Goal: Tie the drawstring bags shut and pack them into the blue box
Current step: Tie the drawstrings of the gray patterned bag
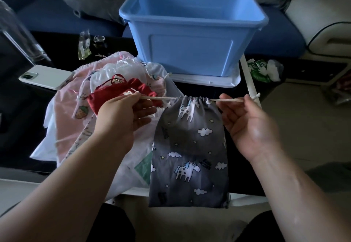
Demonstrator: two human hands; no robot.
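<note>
The left hand (123, 116) pinched one end of the cream cotton drawstring cord (152, 98) between thumb and forefinger. The right hand (247, 126), palm up, held the other end at its fingertips, though how they closed on it was hard to see. Between the two grips the grey unicorn-print fabric bag (190, 146) hung by its gathered mouth, not yet knotted, with the pale blue plastic box (190, 55) standing beyond them. An uneven pull would likely drag the cord through its channel and shorten one end, and slackening could let the mouth reopen. The left grip, just above the red satin pouch (114, 91), might snag its strings. Small dark lettering on the grey bag and white letters on a green packet (260, 69) beyond the right grip were too blurred to read.
</note>
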